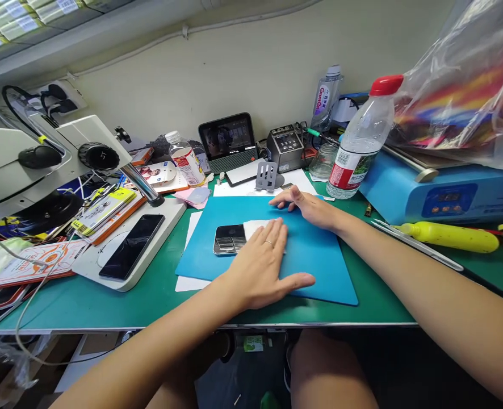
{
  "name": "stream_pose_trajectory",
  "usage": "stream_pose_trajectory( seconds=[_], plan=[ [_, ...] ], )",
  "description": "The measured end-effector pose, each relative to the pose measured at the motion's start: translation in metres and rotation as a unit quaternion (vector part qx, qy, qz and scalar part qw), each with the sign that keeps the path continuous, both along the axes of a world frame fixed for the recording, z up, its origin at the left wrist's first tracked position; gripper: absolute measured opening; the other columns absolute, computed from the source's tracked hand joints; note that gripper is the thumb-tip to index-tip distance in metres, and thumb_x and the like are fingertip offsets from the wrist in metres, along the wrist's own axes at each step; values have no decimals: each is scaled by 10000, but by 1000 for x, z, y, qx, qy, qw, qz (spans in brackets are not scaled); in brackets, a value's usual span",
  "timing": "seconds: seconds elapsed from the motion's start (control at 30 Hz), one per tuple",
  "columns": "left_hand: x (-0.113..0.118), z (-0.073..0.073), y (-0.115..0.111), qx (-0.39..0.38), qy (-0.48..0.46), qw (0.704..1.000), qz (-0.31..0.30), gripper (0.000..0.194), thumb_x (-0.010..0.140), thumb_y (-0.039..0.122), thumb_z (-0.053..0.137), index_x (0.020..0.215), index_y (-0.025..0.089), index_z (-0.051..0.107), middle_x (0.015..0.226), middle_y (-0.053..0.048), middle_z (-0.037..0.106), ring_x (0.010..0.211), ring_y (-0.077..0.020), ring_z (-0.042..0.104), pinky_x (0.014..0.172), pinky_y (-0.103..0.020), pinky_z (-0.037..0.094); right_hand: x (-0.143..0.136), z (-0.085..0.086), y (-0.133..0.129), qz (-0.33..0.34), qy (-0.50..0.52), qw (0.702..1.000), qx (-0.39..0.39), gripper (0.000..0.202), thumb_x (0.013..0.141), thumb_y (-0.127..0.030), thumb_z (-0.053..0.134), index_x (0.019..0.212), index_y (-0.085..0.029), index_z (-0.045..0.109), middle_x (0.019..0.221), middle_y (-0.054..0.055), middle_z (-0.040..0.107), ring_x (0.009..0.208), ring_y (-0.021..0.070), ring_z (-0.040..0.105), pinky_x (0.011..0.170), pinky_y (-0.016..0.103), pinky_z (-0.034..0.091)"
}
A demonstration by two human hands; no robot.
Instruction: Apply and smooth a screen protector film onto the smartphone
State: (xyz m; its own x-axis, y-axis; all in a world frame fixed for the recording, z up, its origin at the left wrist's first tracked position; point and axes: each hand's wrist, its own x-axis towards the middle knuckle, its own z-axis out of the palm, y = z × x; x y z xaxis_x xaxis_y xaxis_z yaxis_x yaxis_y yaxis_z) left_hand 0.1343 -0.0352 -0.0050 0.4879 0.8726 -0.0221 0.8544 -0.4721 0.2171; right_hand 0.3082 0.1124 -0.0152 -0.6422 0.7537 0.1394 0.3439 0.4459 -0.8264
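The left hand point(260, 261) is laid flat and open, fingers spread, on a white cloth point(255, 227) that partly covers a small phone point(229, 238); nothing is gripped. The phone lies on a blue mat point(319, 255) in the middle of the green counter point(107, 301). The right hand point(306, 205) is rested open at the far edge of the mat, holding nothing. A water bottle point(357, 147) is seen just behind it, and a second dark phone point(132, 245) lies on the microscope base point(89, 267) at the left
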Motion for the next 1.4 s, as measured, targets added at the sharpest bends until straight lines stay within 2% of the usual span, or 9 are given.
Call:
stream_pose_trajectory(
  seconds=[0.27, 0.43, 0.57, 0.7, 0.93, 1.03, 1.13, 1.23, 1.4],
  plan=[
    [-87, -3, -20, 24, 52, 997, 54, 887, 997, 705, 214, 1610, 63, 191, 1687, -171, 115, 1578, -286, 105, 1292, -461, 175, 2, 0, -2, -13, -18, 1000, -4, 1059, 810, -914, 81, 1222, -199, 745, 1144, 149, 691, 985, 297, 606, 903, 445, 468],
    [-107, -7, -43, 34, 55, 996, 60, 786, 1032, 612, 276, 1627, 118, 133, 1694, -160, 82, 1576, -306, 119, 1276, -508, 223, 1, 1, -3, -15, -17, 1000, -10, 1035, 806, -916, 92, 1230, -236, 746, 1152, 136, 699, 1028, 298, 604, 900, 432, 474],
    [-105, -9, -48, 43, 57, 996, 47, 839, 1014, 636, 324, 1635, 135, 68, 1695, -163, 64, 1573, -328, 122, 1270, -509, 233, 1, 0, -1, -6, -10, 1000, -8, 1023, 819, -907, 97, 1230, -231, 746, 1182, 136, 694, 1073, 305, 601, 907, 428, 473],
    [-91, -6, -40, 27, 56, 998, 21, 934, 975, 717, 314, 1630, 97, 68, 1692, -169, 42, 1577, -322, 80, 1283, -481, 188, 0, -1, 0, -4, -16, 1000, -2, 1026, 830, -896, 86, 1226, -214, 743, 1197, 146, 683, 1081, 302, 602, 904, 429, 471],
    [-33, 2, -10, -1, 7, 999, -36, 1093, 901, 840, 243, 1600, 4, 150, 1678, -206, 50, 1578, -305, 28, 1301, -442, 100, -6, 5, -1, -4, -5, 1000, 8, 1113, 761, -955, 82, 1159, -178, 774, 1148, 149, 716, 1027, 302, 615, 883, 426, 479],
    [-16, 3, -1, -1, -6, 999, -48, 1110, 884, 859, 212, 1596, 8, 177, 1674, -209, 68, 1577, -309, 34, 1303, -461, 106, -6, 7, -1, -5, -9, 1000, 11, 1127, 754, -958, 64, 1153, -182, 777, 1165, 144, 720, 1010, 294, 622, 876, 422, 484],
    [-16, 4, 0, -7, -4, 999, -51, 1126, 877, 867, 199, 1597, 2, 167, 1674, -209, 70, 1577, -312, 37, 1304, -453, 106, -5, 7, 0, -7, -7, 1000, 13, 1125, 757, -958, 68, 1157, -181, 776, 1170, 144, 720, 996, 289, 624, 869, 419, 486],
    [-29, 6, -7, -5, 7, 999, -38, 1144, 867, 874, 220, 1601, 0, 140, 1675, -209, 69, 1576, -316, 44, 1301, -433, 119, -5, 5, 1, -3, 1, 1000, 13, 1128, 756, -960, 69, 1157, -178, 776, 1159, 148, 720, 1002, 291, 623, 854, 418, 490],
    [-49, 9, -21, 12, 16, 999, -35, 1105, 866, 877, 249, 1617, 72, 148, 1675, -193, 140, 1574, -320, 114, 1285, -465, 168, -5, 4, 1, -12, -11, 1000, 8, 1130, 755, -958, 68, 1167, -177, 773, 1104, 154, 723, 988, 289, 622, 874, 426, 489]
  ],
)
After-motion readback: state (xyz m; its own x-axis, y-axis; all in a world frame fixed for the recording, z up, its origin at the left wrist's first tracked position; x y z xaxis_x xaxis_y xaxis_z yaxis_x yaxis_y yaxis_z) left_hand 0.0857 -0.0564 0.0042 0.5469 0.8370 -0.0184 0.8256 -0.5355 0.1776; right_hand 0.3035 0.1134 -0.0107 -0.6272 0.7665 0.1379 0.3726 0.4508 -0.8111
